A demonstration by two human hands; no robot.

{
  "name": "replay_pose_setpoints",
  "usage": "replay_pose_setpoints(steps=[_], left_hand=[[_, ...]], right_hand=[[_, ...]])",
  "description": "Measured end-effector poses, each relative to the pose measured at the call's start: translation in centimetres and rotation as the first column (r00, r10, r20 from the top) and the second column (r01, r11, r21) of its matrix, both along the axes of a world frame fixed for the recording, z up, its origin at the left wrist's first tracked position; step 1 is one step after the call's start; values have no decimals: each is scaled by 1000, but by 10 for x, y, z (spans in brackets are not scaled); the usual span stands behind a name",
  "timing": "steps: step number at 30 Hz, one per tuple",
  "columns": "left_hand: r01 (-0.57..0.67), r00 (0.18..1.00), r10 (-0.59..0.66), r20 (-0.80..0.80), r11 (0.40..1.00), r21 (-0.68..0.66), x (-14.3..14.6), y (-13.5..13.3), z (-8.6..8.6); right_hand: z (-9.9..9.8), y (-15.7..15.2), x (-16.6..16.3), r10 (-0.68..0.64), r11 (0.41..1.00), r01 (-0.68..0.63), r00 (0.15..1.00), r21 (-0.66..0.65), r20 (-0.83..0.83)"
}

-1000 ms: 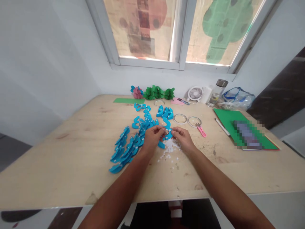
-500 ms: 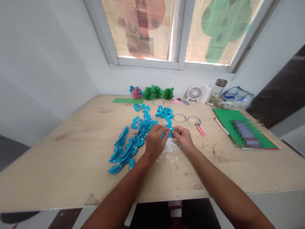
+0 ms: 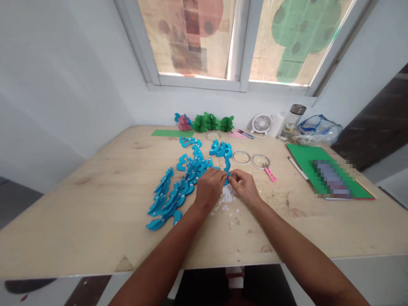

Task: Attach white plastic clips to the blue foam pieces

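My left hand (image 3: 210,187) and my right hand (image 3: 244,185) meet over the middle of the wooden table (image 3: 95,204), fingers pinched together on a blue curved paper piece (image 3: 227,166) that pokes out between them. Just below the hands lies a scatter of small white scraps (image 3: 228,199). Several more blue paper pieces (image 3: 172,195) lie spread to the left and behind the hands.
Behind the hands are clear tape rings (image 3: 241,157), small pink scissors (image 3: 269,173), green paper decorations (image 3: 212,123), a small white fan (image 3: 261,124) and a bottle (image 3: 293,121). A green sheet (image 3: 306,159) and a pen (image 3: 297,168) lie at the right.
The hands have closed in on each other, covering more of the blue piece. The left hand shifted slightly right; one blue piece now lies at the near end of the row.
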State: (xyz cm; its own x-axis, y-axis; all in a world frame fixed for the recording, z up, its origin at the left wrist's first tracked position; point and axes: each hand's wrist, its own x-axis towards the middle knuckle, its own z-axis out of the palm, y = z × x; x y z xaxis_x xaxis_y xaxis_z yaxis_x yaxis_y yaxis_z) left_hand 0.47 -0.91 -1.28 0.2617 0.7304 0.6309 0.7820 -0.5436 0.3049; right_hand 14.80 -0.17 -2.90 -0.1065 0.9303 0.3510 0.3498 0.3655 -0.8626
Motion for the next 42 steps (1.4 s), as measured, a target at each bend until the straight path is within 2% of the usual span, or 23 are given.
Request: replay_pose_setpoints(steps=[11, 22, 33, 37, 42], left_hand=[[-23, 995, 25, -95, 999, 27, 1, -1, 0], [-2, 996, 13, 86, 992, -122, 0, 3, -3], [-16, 1000, 16, -4, 999, -48, 0, 1, -2], [-16, 998, 20, 52, 997, -77, 1, 2, -2], [-4, 964, 63, 259, 975, -222, 0, 5, -1]], right_hand=[[1, -1, 1, 4, 999, -7, 997, 35, 75], [1, 1, 0, -2, 1000, 2, 1000, -8, 28], [1, -1, -1, -2, 1000, 2, 999, 5, 50], [0, -1, 0, 1, 1000, -2, 998, 7, 56], [1, 0, -1, 25, 997, -28, 999, -71, -39]])
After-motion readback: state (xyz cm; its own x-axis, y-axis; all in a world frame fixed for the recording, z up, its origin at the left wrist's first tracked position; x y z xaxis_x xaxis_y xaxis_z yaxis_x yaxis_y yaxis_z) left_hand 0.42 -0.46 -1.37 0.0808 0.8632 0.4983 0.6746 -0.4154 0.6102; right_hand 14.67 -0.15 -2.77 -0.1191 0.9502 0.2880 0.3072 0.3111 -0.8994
